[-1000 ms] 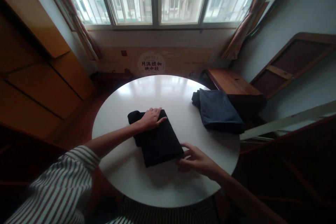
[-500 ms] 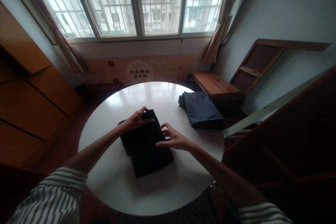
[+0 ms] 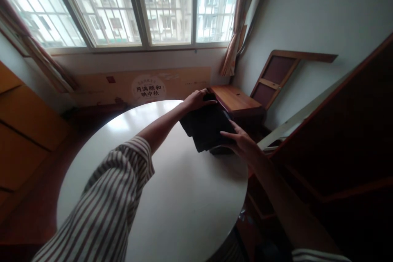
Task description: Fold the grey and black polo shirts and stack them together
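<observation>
A folded black garment (image 3: pixel 208 125) is gripped between my two hands over the right far side of the round white table (image 3: pixel 172 196). My left hand (image 3: pixel 199 100) holds its far left edge, thumb lying on top. On its right side, my right hand (image 3: pixel 242 137) grips the edge, with the fingers partly beneath. Under it lies the dark folded cloth (image 3: pixel 222 150), mostly covered, with only bits of its edges showing. The exact kind of garment cannot be made out.
A low wooden cabinet (image 3: pixel 236 100) stands behind the table's right side. Leaning against the wall is a wooden frame (image 3: pixel 273 75). A dark slanted panel (image 3: pixel 337 139) rises close on the right. Orange cupboards (image 3: pixel 27 139) line the left, and barred windows (image 3: pixel 166 4) are ahead.
Both hands have carried the black garment from the table's middle to the far right, over the dark folded cloth. The view has turned a little to the right.
</observation>
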